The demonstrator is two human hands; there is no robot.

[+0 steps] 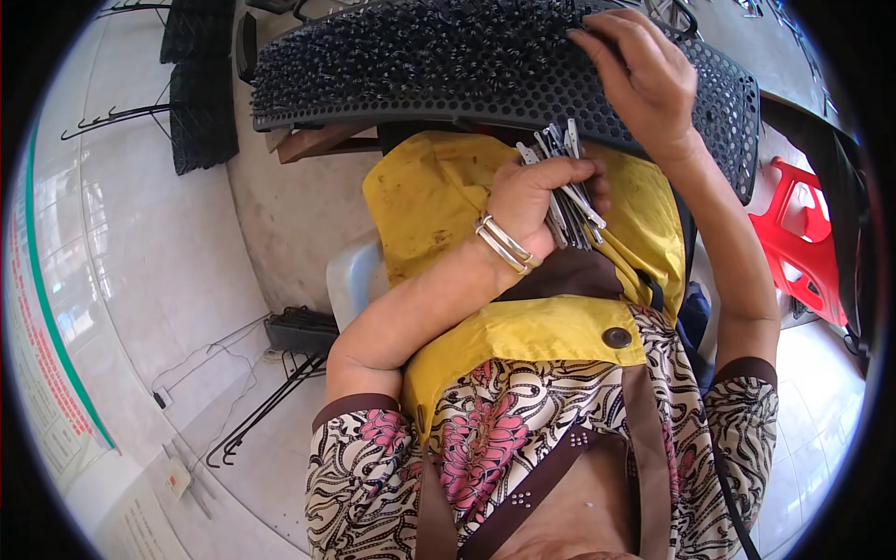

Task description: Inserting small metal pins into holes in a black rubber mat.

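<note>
My left hand [534, 198] is closed round a bundle of slim silver metal pieces [577, 213], held above my lap just short of the tray. Their ends stick out on both sides of the fist; what kind of parts they are, I cannot tell. My right hand [653, 89] reaches over the black perforated tray [723, 117]. Its thumb and index finger come together at the edge of a dense crowd of small dark pieces [401, 56] standing in the holes. Whatever is between those fingertips is too small to make out.
A yellow apron [425, 210] covers my lap. Brown wooden support [322, 145] shows under the tray. A red plastic stool [803, 238] stands at the right, part of a pale blue chair [350, 280] beside me. Black panels with hooked rods [201, 112] are at the left.
</note>
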